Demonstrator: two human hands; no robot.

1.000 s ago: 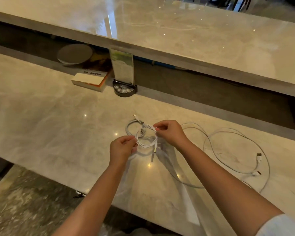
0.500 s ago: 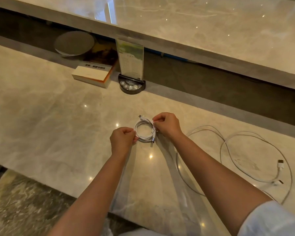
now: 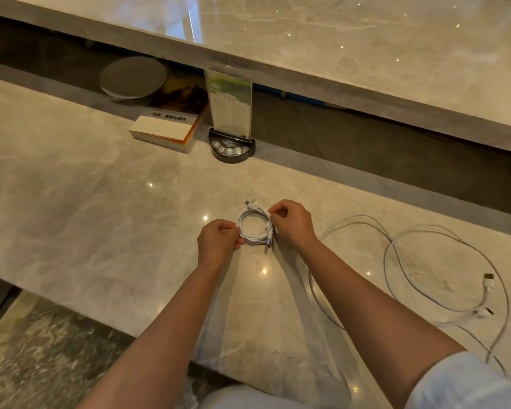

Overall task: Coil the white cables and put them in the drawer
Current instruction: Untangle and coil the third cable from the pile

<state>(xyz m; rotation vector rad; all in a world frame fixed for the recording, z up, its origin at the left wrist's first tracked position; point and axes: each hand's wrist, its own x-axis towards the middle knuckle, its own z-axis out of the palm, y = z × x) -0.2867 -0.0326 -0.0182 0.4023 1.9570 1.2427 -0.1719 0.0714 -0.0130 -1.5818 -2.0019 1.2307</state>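
A small coiled white cable [image 3: 252,228] is held just above the marble counter [image 3: 71,216]. My left hand [image 3: 219,242] pinches the coil's left side and my right hand [image 3: 292,224] pinches its right side. One plug sticks out at the coil's top, another hangs at its lower right. A second white cable [image 3: 443,270] lies loose in wide loops on the counter to the right, its two plugs near the right edge. No drawer is in view.
At the back under the raised marble shelf [image 3: 366,54] stand a book [image 3: 165,131], a round grey disc [image 3: 133,76] and a black call-button stand holding an upright card [image 3: 230,119]. The counter's front edge runs at lower left, with dark stone floor below.
The loose loops between my hands have tightened into a small neat coil. Both hands drew closer together around it, and the camera moved in.
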